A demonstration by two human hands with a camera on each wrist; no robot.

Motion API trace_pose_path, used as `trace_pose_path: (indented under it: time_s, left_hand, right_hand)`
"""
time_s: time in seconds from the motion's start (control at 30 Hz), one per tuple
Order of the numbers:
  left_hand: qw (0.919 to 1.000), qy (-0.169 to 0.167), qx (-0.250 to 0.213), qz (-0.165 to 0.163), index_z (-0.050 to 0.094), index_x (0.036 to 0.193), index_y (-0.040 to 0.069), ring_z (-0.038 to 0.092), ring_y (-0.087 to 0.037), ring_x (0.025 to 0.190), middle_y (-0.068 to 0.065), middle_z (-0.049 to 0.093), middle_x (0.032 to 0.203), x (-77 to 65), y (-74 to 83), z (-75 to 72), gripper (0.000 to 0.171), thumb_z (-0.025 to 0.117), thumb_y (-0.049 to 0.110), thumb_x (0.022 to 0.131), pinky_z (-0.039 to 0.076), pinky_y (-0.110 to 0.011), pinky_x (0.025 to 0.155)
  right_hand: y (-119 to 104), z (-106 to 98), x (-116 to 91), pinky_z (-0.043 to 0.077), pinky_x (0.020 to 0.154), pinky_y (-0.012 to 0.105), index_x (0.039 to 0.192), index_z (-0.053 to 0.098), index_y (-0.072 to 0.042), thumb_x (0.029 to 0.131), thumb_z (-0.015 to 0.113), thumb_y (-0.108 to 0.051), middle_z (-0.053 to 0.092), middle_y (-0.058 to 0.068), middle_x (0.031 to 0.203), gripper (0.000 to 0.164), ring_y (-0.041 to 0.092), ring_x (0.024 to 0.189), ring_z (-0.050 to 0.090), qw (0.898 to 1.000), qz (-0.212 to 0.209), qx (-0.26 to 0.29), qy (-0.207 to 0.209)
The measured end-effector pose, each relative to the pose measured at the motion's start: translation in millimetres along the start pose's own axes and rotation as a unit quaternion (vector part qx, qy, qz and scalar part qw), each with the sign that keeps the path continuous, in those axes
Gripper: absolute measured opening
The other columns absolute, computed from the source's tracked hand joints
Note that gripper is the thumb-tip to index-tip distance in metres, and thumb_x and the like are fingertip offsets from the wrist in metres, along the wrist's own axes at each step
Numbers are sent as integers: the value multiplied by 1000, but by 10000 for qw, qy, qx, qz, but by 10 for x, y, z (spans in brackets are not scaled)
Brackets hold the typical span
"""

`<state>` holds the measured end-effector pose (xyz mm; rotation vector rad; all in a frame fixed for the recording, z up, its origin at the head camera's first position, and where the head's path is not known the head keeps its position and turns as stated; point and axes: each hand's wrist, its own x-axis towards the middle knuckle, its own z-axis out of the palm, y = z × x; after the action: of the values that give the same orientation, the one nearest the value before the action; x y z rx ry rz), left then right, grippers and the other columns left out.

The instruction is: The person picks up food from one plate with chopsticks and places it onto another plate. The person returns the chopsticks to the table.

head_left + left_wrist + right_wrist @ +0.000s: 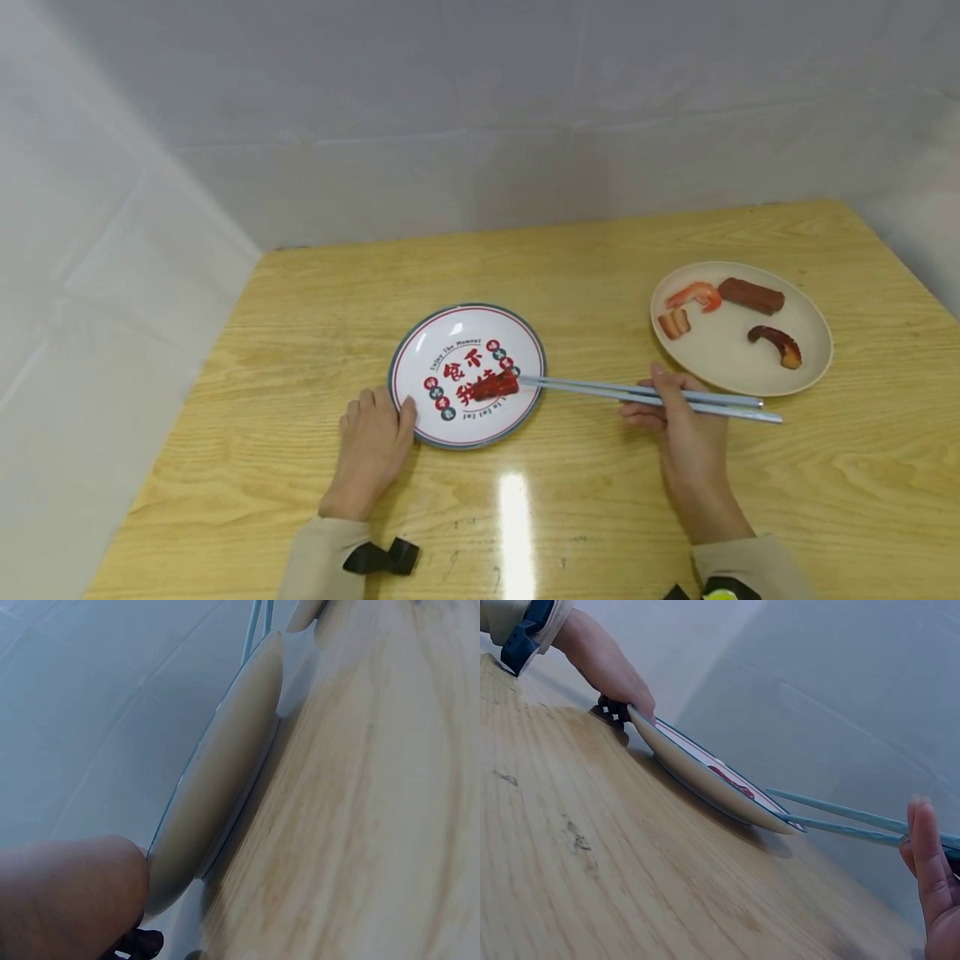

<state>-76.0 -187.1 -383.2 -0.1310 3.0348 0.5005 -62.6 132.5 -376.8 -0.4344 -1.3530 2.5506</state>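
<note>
A white round plate (459,321) with a blue-and-red rim and red lettering sits at the table's middle. My left hand (375,446) holds its left edge, the thumb at the rim. Seen from the right wrist, that hand (609,666) grips the raised lip, its fingers partly hidden. In my right hand (690,442) is a pair of pale blue chopsticks (592,387), pointing left across the plate's right rim. Their tips are right at a glossy dark-red piece of food (495,385), which lies over the lettering.
At the right, behind my right hand, stands a cream oval plate (720,358). On it are a shrimp (693,294), a brown block of food (752,295), a small striped meat piece (674,323) and a dark curved piece (777,345). A pale sheet (450,125) hangs behind the table.
</note>
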Motion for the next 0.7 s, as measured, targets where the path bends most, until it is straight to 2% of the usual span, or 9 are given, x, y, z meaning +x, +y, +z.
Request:
trace_pose_path:
  time_s: [0.23,0.53,0.7]
  left_hand:
    - [10000,-22,-6,-11,49,110,-9,40,-34,89,-19,45,95,1,2,3,43,33,31,103,32,-46,79]
    - [10000,37,0,-16,49,108,-9,41,-34,90,-20,45,96,0,-10,20,43,34,31,102,32,-46,80]
    - [10000,70,-2,7,49,107,-9,42,-34,89,-19,45,95,2,-14,22,43,34,31,102,32,-46,79]
  right_hand:
    - [-49,-84,50,53,51,28,76,61,2,95,61,-14,68,11,71,25,19,54,67,9999,-6,107,135]
    - [-129,-153,102,53,51,29,76,60,4,92,66,-18,67,12,68,27,21,54,67,9989,-97,357,285]
    - [-198,-197,124,53,50,29,76,59,6,92,65,-17,68,13,66,29,21,54,67,9984,-279,369,323]
